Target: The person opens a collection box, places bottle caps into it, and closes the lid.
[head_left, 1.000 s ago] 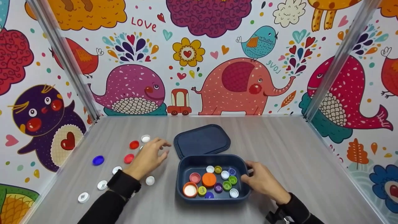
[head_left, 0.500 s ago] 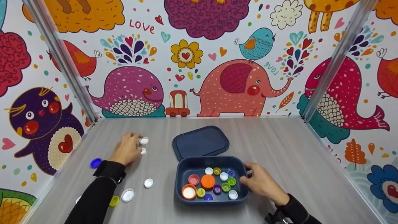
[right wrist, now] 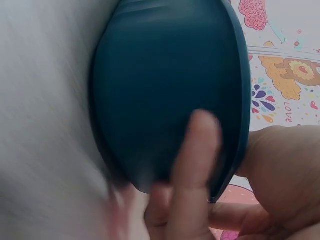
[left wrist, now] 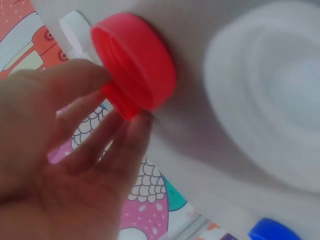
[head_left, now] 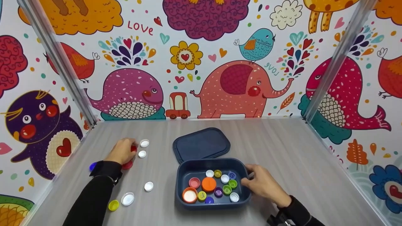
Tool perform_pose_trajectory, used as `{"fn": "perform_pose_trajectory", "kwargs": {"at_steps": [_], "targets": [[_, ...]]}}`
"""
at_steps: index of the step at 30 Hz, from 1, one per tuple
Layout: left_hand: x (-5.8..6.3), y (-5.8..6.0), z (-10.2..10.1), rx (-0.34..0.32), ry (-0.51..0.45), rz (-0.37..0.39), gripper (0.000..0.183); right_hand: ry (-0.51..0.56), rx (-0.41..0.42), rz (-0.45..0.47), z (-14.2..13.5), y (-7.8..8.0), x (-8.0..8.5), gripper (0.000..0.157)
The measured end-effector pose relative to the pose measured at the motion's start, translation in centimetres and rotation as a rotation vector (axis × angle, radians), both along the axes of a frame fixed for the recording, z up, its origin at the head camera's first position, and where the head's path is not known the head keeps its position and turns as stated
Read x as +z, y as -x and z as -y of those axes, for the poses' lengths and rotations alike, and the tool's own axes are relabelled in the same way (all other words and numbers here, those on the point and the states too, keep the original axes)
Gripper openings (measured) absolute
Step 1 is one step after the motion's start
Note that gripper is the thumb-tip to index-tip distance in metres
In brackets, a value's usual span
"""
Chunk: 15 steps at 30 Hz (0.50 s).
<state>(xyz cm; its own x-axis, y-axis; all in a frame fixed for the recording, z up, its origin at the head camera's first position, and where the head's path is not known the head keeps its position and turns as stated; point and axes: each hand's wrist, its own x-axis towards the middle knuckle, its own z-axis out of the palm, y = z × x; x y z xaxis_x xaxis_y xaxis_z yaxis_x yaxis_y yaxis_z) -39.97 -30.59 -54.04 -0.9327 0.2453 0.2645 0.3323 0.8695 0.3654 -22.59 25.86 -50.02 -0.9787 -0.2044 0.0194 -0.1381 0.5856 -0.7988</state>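
In the head view my left hand (head_left: 121, 151) is at the left of the table, its thumb and fingers pinching a red bottle cap (head_left: 134, 148). A second red cap (head_left: 127, 165) lies beside the hand, partly hidden by it; in the left wrist view a red cap (left wrist: 132, 62) stands large in front of the fingertips. My right hand (head_left: 265, 185) grips the right wall of a dark blue plastic box (head_left: 213, 205), thumb over the rim and fingers along the outside. Several colourful caps lie inside, among them an orange cap (head_left: 209, 184).
The dark blue lid (head_left: 202, 144) lies behind the box. White caps (head_left: 144, 143) lie close to my left hand, with another white cap (head_left: 149, 186), a clear-rimmed cap (head_left: 127, 199) and a yellow cap (head_left: 113, 205) nearer the front. A blue cap (head_left: 93, 166) is partly behind the left cuff.
My left hand has moved left, away from the box, to the red caps and now pinches one. My right hand has stayed at the box's right wall.
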Motion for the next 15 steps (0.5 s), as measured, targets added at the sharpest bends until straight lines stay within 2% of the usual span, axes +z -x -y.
{"fn": "perform_pose_trajectory", "kwargs": {"at_steps": [3, 8, 9, 15], "targets": [[0.9, -0.8, -0.4, -0.014, -0.013, -0.005, 0.023, -0.001, -0.011, 0.005, 0.1, 0.0, -0.1, 0.036], [2.5, -2.1, -1.4, 0.013, -0.016, 0.011, 0.027, 0.000, -0.027, -0.007, 0.3, 0.1, -0.3, 0.034], [3.3, -2.7, -1.8, 0.027, -0.022, 0.040, 0.027, -0.001, -0.028, -0.012, 0.3, 0.1, -0.3, 0.033], [5.1, -4.0, -3.2, 0.073, -0.007, 0.101, 0.028, 0.000, -0.033, -0.017, 0.4, 0.2, -0.3, 0.031]]}}
